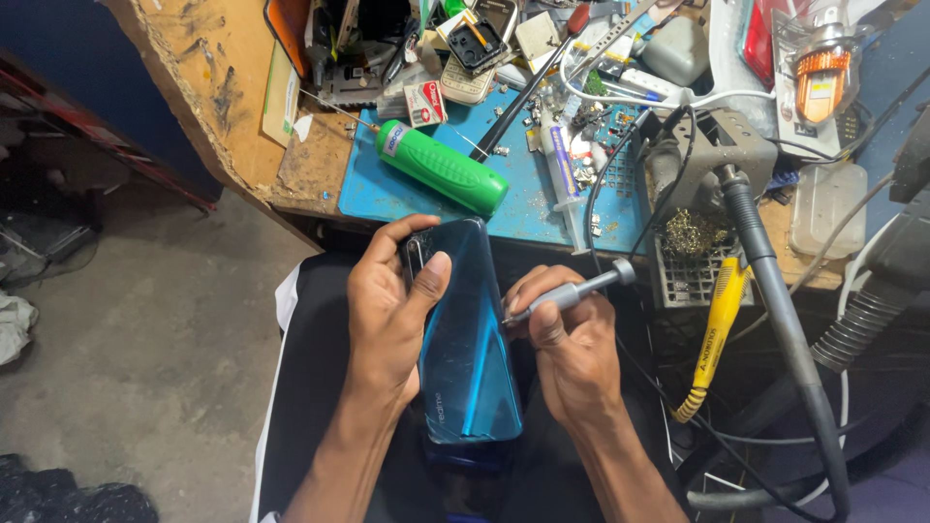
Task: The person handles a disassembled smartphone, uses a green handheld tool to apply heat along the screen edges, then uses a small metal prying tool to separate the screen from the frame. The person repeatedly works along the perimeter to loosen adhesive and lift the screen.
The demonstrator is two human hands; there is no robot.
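The left hand (pixel 387 310) is clamped on a blue phone (pixel 465 339) (back up, long axis pointing away from the body) over the lap; the right hand (pixel 572 353) pinches a grey screwdriver (pixel 572 292), tip touching the phone's right edge.

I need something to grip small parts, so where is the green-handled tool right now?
In the head view, the green-handled tool lies on the blue mat at the bench's front edge, just above the blue phone.

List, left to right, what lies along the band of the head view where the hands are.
Left hand → glossy blue phone back → grey metal precision screwdriver in the right hand → yellow-handled soldering iron → thick grey hose.
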